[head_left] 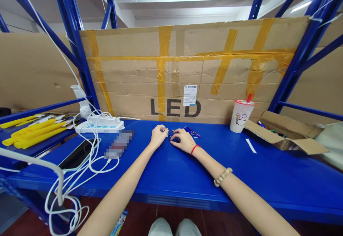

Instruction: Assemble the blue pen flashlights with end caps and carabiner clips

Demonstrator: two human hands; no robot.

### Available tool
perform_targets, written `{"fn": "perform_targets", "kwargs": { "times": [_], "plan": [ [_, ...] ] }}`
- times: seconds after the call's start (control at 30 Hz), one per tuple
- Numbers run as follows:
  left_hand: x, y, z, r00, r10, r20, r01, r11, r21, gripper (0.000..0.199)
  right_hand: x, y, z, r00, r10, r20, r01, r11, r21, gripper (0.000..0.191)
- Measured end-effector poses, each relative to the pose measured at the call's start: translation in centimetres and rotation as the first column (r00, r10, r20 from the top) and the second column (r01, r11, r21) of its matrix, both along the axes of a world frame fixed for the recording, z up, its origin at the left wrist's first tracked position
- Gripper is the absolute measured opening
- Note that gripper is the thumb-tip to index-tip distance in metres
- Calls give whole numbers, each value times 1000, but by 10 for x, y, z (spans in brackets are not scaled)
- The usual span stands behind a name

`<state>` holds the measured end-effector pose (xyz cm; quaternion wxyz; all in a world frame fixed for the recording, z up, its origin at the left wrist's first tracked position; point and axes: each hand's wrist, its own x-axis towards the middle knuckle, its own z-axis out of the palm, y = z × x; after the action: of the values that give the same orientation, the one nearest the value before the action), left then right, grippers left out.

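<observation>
My left hand (158, 136) rests on the blue tabletop with its fingers curled together, the tips near a small dark piece too small to name. Beside it, my right hand (184, 141) has thumb and fingers bent into a pinch low over the table. A small dark shape shows between those fingers, mostly hidden. The fingertips of both hands almost meet. Just behind my right hand lie several slim blue pen-like pieces (191, 131) in a loose group.
On the left, white cables (93, 157) tangle around a power strip (102, 124) and a phone (79, 154). Yellow tubes (40, 133) lie farther left. At right stand a paper cup (242, 117) and an open cardboard box (291, 141), near a white strip (251, 146). Cardboard (134, 82) walls the back.
</observation>
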<state>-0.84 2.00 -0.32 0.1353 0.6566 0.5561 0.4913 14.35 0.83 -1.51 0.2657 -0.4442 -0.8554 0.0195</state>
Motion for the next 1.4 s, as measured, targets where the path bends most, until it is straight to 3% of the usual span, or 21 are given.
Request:
{"fn": "perform_targets", "kwargs": {
  "times": [0.3, 0.63, 0.97, 1.13, 1.23, 1.4],
  "plan": [
    [1, 2, -3, 1000, -2, 4, 2, 1000, -13, 20, 3, 4, -3, 997, 47, 66, -50, 997, 53, 17],
    [1, 3, -4, 1000, 0, 6, 0, 1000, -11, 20, 4, 6, -2, 994, 103, 34, -105, 993, 55, 13],
    [2, -1, -3, 988, -138, 68, 127, 982, 142, 29, 5, 8, -3, 993, 100, 56, -103, 994, 44, 15],
    [3, 0, -4, 988, -148, 40, 140, 978, 153, 31, 5, 9, -3, 996, 86, -36, -84, 995, 52, 12],
    [3, 1, -6, 991, -131, -19, 133, 984, 118, 30, 4, 9, 0, 980, 82, -183, -58, 989, 133, 10],
    [3, -1, -10, 978, -143, -152, 145, 989, -3, 27, 1, 1, 9, 862, 112, -495, 25, 965, 262, 17]
  ]
}}
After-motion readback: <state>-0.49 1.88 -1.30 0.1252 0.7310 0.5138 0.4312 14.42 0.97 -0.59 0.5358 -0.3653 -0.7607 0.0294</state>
